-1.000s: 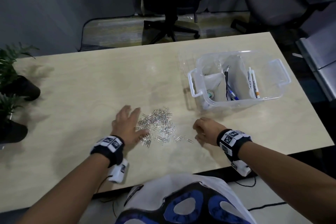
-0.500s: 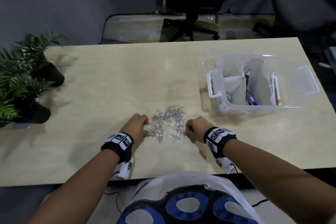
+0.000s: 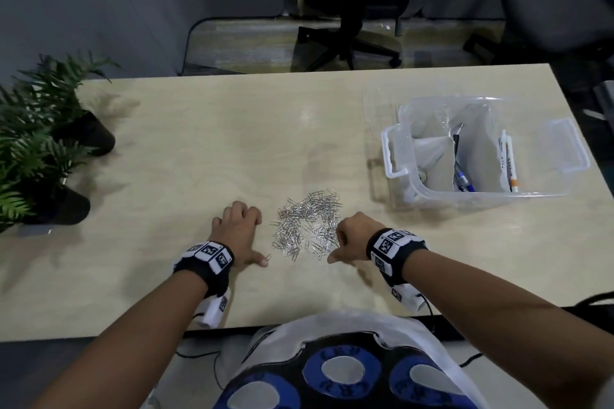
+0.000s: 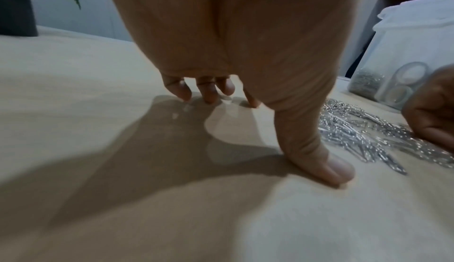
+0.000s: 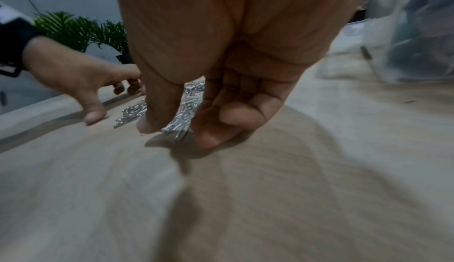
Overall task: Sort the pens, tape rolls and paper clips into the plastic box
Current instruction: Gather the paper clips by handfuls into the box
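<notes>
A heap of silver paper clips (image 3: 307,222) lies on the wooden table (image 3: 199,143) between my hands. My left hand (image 3: 246,236) stands arched just left of the heap, with fingertips (image 4: 209,95) and spread thumb on the table and nothing in it. One stray clip (image 3: 267,257) lies by that thumb. My right hand (image 3: 345,236) is curled at the heap's right edge, and its thumb and fingers (image 5: 211,136) pinch a bunch of clips. The clear plastic box (image 3: 395,173) stands at the right and holds pens (image 3: 506,159), tape rolls (image 4: 405,83) and more clips (image 4: 366,83).
Two potted plants (image 3: 43,143) stand at the table's left edge. Office chairs (image 3: 349,10) are on the floor beyond the far edge. The table's near edge runs right under my wrists.
The heap has been raked tighter. My left hand went from flat beside the heap to arched, and now sits a little left of it. My right hand closed in on the heap's right edge.
</notes>
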